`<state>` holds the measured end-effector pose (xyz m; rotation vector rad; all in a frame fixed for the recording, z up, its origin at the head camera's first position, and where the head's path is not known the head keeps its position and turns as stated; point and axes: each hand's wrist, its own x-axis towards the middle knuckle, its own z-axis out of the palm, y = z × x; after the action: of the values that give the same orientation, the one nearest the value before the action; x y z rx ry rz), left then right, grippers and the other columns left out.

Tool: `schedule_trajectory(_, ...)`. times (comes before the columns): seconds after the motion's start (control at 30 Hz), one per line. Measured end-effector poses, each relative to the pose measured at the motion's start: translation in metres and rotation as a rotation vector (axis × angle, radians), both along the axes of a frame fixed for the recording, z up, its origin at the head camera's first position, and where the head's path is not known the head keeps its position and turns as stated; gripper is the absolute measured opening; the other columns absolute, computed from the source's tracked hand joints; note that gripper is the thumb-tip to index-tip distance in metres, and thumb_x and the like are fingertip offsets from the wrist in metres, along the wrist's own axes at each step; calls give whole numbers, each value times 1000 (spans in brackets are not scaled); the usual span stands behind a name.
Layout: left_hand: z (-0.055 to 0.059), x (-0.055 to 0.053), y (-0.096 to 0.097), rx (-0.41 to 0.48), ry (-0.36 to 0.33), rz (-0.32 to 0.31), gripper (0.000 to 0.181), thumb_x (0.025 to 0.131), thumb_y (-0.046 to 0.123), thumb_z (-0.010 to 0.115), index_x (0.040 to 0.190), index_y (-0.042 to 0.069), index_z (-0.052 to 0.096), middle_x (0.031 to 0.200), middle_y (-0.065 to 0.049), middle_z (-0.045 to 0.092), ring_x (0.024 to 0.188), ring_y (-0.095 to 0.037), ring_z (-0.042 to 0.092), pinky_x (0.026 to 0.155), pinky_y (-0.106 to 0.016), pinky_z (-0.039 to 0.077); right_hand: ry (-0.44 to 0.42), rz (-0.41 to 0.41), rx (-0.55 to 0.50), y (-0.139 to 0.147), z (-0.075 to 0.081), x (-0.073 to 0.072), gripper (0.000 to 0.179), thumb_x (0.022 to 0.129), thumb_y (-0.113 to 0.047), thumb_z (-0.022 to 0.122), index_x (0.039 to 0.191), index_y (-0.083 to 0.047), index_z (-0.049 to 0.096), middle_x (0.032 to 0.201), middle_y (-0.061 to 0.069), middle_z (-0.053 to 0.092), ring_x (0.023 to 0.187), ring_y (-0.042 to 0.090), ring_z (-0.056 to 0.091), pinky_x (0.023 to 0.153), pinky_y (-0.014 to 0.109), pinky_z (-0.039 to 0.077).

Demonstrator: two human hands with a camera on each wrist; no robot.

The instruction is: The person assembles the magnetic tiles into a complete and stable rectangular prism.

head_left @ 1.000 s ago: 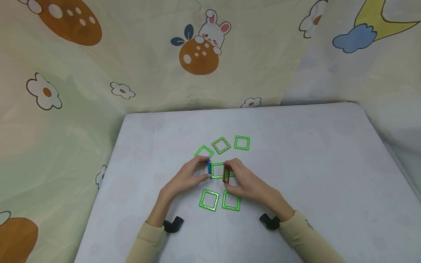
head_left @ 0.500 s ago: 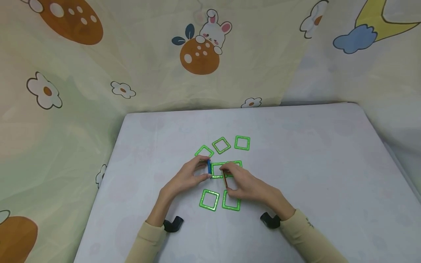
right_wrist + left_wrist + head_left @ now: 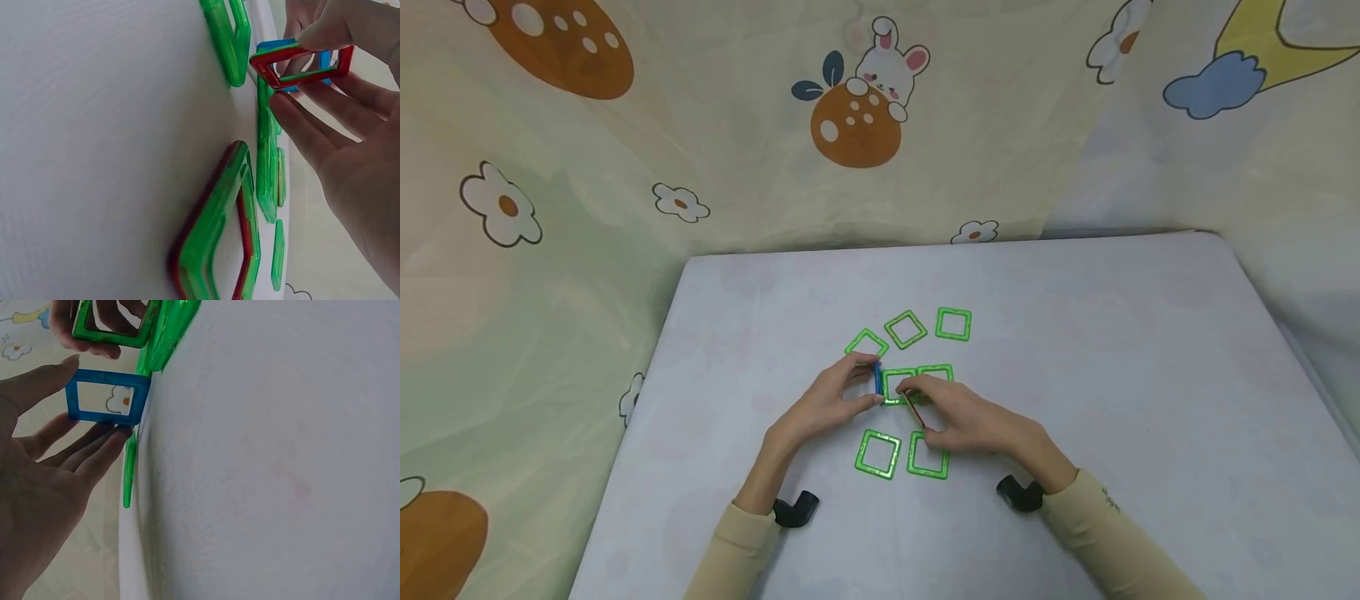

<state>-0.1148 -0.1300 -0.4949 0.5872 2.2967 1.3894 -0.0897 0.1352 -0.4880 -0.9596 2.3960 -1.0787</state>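
My left hand pinches a blue square magnetic tile between thumb and fingers. It stands upright at the left edge of a flat green tile. A second green tile lies directly right of that one, partly behind my right hand. Thumb and fingers of my right hand hold a tile that looks red on one face and green on the other. In the head view it appears nearly edge-on, tilted over the flat pair, just right of the blue tile.
Behind the hands lie three green tiles, the left one partly hidden by the left hand, then a middle one and a right one. Nearer are two more, one left and one right under the right hand. The white tabletop surrounds them.
My right hand has turned its tile from showing its red face to nearly edge-on and tilted it, top leaning left. The left hand and blue tile have stayed in place.
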Motion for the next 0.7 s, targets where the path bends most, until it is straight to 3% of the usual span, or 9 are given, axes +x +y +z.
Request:
schedule_trajectory(0.3, 0, 0, 1, -8, 2, 3, 60, 95, 16, 75, 147, 4, 48, 152, -14, 51, 138, -28, 56, 114, -35, 46, -61, 7, -25, 0, 3, 1, 66, 86, 7, 63, 148, -7, 47, 144, 9, 59, 110, 19, 67, 95, 37, 58)
schedule_trajectory(0.53, 0, 0, 1, -14, 11, 7, 60, 95, 14, 75, 147, 2, 47, 153, -15, 51, 138, -29, 56, 114, -37, 47, 67, -19, -12, 3, 1, 1, 53, 92, 8, 56, 143, -5, 54, 137, 6, 65, 116, 17, 65, 97, 38, 58)
schedule_trajectory(0.7, 0, 0, 1, -22, 19, 5, 60, 95, 15, 76, 147, 2, 48, 153, -15, 51, 137, -29, 56, 114, -37, 46, 129, -50, -25, 3, 1, 1, 38, 96, 5, 62, 131, -6, 64, 127, 5, 71, 110, 15, 68, 91, 33, 59)
